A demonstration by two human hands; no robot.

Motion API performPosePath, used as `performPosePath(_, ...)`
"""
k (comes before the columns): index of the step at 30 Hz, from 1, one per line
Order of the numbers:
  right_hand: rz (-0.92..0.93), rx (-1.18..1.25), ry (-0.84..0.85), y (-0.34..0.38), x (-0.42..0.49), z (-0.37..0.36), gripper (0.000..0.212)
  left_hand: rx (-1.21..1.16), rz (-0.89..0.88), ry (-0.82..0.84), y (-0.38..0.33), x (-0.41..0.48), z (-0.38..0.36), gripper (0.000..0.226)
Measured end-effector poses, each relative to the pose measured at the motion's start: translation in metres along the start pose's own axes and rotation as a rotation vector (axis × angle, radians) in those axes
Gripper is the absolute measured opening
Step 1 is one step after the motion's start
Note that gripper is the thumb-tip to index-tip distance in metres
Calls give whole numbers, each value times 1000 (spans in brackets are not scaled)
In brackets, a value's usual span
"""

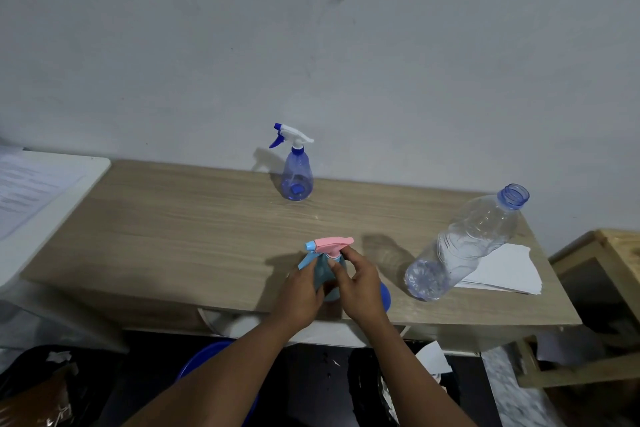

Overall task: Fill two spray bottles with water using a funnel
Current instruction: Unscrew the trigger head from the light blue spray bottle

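Note:
A teal spray bottle (325,270) with a pink and light-blue trigger head (330,243) stands near the table's front edge. My left hand (300,291) wraps its body. My right hand (356,282) pinches the collar under the head. A blue object (385,295), perhaps the funnel, pokes out from behind my right hand. A second spray bottle (297,177), clear blue with a white and blue head, stands at the back by the wall. An uncapped clear water bottle (464,243), partly full, stands to the right.
The wooden table (173,229) meets a grey wall at the back. White paper sheets (502,270) lie behind the water bottle. A white surface with papers (34,198) is at left, a wooden frame (602,270) at right. A blue basin (207,364) sits below the table.

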State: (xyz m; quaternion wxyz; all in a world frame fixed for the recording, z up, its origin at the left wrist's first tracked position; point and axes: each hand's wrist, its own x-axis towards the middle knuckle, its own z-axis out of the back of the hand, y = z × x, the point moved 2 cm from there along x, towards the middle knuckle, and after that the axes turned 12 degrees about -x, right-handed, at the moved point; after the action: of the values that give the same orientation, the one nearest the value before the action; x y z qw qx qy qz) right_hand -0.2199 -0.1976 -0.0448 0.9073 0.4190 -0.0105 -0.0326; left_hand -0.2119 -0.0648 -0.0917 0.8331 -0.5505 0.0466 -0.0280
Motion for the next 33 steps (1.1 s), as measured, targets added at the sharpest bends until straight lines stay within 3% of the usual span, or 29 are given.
performPosePath(5,-7,-4,-26,3,-4,-2,32,10,-9,-4,-2,0,1,49)
performPosePath(11,-101,222,-128,15,1,7,38,30,30,1,-3,-1,1,49)
performPosePath(17,-9,138,-109,10,2,4,21,16,13,-5,-3,-1,0,50)
performPosePath(22,-54,191,-105,13,1,7,41,1,29,11,-2,-1,1,52)
performPosePath(28,-11,112,-74,6,4,7,27,0,12,7,-3,-1,1,56)
performPosePath(33,12,155,-58,9,4,8,38,-5,12,11,-2,-1,1,58)
